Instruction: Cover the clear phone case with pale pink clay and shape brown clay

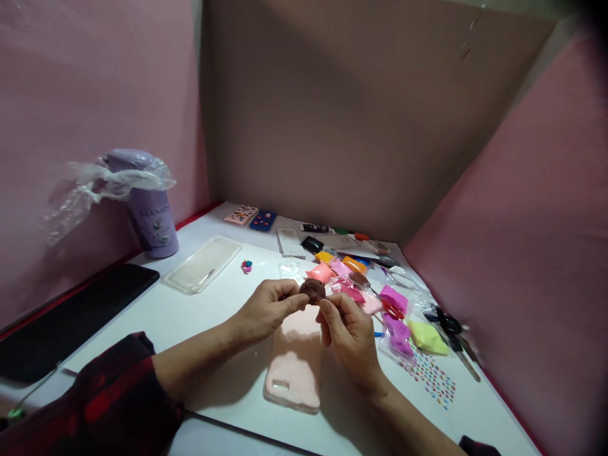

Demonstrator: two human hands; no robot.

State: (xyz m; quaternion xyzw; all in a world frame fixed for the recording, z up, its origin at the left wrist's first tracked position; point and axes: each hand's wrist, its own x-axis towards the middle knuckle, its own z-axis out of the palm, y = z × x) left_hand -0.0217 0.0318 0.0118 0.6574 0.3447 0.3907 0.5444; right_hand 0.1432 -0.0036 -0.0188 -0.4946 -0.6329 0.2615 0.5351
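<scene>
A lump of brown modelling clay (313,289) is pinched between my two hands, above the table. My left hand (273,308) grips its left side with thumb and fingers. On the other side, the thumb and fingers of my right hand (349,329) hold its lower right edge. Below the hands lies a pale pink phone case (293,367), its camera cutout toward me; my hands hide part of its far end.
Several clay packets, one of them yellow (427,337), lie at right beside a sheet of colourful gems (432,380) and black-handled scissors (449,326). At left are a clear tray (203,265), a purple cup (154,215) and a black phone (76,316). Decorated cases (263,220) lie farther back.
</scene>
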